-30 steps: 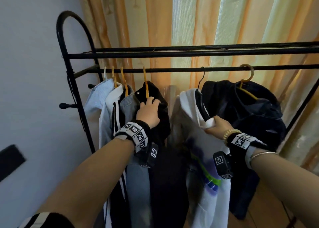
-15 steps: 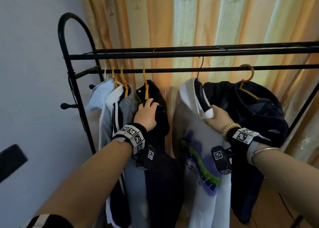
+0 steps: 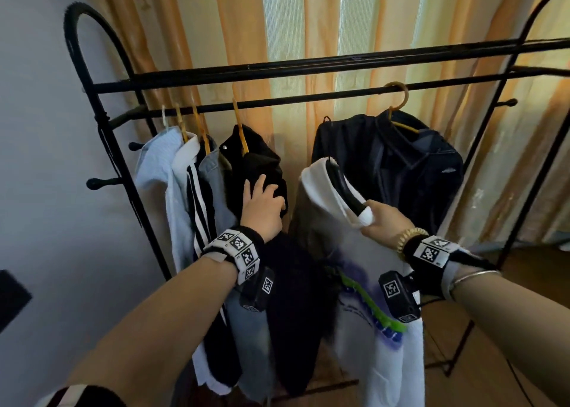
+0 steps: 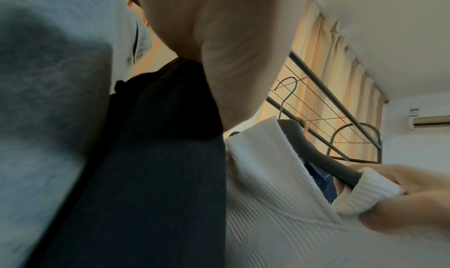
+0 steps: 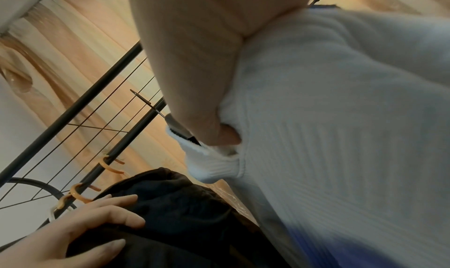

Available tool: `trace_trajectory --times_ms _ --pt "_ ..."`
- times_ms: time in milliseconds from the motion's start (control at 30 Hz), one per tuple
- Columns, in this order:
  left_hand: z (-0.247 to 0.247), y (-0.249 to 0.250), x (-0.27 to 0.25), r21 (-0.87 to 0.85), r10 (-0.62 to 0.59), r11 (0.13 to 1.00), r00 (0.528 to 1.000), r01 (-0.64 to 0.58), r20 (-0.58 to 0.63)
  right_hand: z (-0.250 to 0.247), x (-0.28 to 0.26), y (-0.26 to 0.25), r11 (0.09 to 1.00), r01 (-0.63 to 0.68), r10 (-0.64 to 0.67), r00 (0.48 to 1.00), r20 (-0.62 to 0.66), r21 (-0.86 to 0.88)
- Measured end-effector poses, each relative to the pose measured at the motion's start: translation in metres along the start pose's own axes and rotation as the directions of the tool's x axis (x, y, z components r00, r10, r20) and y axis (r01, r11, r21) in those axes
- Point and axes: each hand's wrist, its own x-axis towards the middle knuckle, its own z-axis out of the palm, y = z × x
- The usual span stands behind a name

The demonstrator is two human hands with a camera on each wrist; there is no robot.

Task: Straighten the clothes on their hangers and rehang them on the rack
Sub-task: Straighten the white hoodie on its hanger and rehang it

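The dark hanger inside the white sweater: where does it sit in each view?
Head: dark hanger, centre-right, its end in the right hand.
Left wrist: right of centre.
Right wrist: a sliver, centre-left.
Shared landmark: white sweater collar.

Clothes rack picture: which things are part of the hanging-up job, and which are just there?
Part of the job:
- white sweater on its dark hanger, gripped by the right hand
- black garment, touched by the left hand
- rack

Just there:
- curtains
- wall
- air conditioner
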Motion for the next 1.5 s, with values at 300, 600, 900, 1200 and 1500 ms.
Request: trace_trajectory --times_ms 300,600,900,1200,1500 --pt "0.022 0.025 -0.057 0.008 0.015 1.000 0.957 -0.018 0.291 0.005 -0.083 0.027 0.997 -0.063 0.069 0.991 0.111 -0.053" --pt "0.026 0.079 -0.142 -0.144 -0.010 0.982 0.801 0.120 0.599 -0.023 -0.178 0.057 0.998 0.053 -0.042 0.973 0.225 -0.042" --pt "0.008 0.090 -0.223 -0.222 -0.169 0.935 0.899 0.275 0.404 -0.060 -0.278 0.052 0.959 0.282 -0.275 0.913 0.302 0.022" --pt "-0.096 0.083 -0.289 -0.411 -0.171 0.857 0.923 0.312 0.345 -0.089 -0.305 0.012 0.869 0.486 -0.495 0.849 0.186 0.094" --pt "-0.138 0.057 -0.322 -0.464 -0.291 0.827 0.948 0.316 0.127 -0.082 -0.289 -0.012 0.877 0.452 -0.463 0.886 0.036 0.164"
